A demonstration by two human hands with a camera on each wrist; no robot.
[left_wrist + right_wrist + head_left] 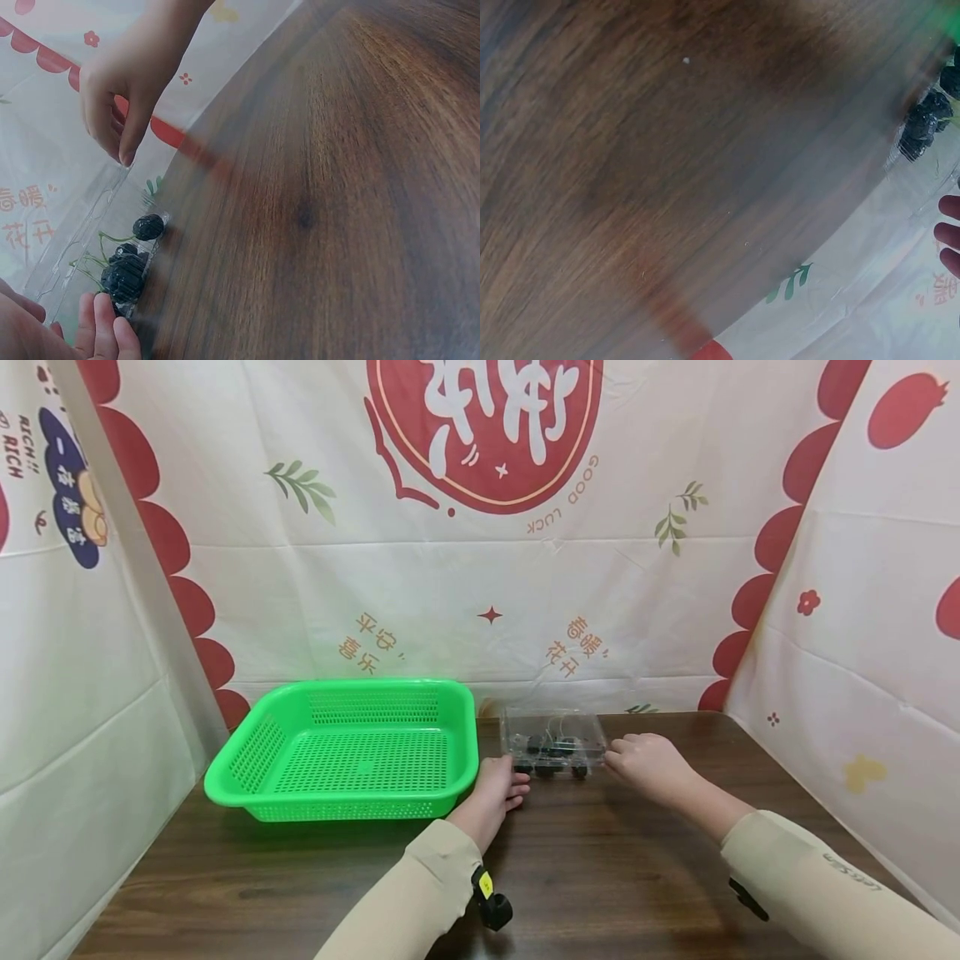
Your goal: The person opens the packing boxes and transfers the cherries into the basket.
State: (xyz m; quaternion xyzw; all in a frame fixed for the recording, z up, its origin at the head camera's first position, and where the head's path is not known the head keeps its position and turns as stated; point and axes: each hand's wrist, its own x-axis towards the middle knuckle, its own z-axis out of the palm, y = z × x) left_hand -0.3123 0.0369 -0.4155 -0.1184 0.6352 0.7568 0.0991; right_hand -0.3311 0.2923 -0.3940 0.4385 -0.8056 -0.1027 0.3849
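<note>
A clear plastic box (551,727) stands on the table beside the basket, with several dark, bumpy berries (551,746) in it. In the left wrist view the berries (125,276) show thin green stems (94,262). My left hand (495,787) is at the box's near left corner, thumb and index finger at its edge and the other fingers loosely extended. At the box's right edge my right hand (648,764) pinches the rim between thumb and fingers, as the left wrist view shows too. The right wrist view has only some fingertips (949,232) and part of the berries (926,124).
A green perforated plastic basket (225,781) stands left of the box, close to my left forearm. Brown wood-grain tabletop (600,877) extends in front. A printed white cloth (450,577) hangs behind the table and along both sides.
</note>
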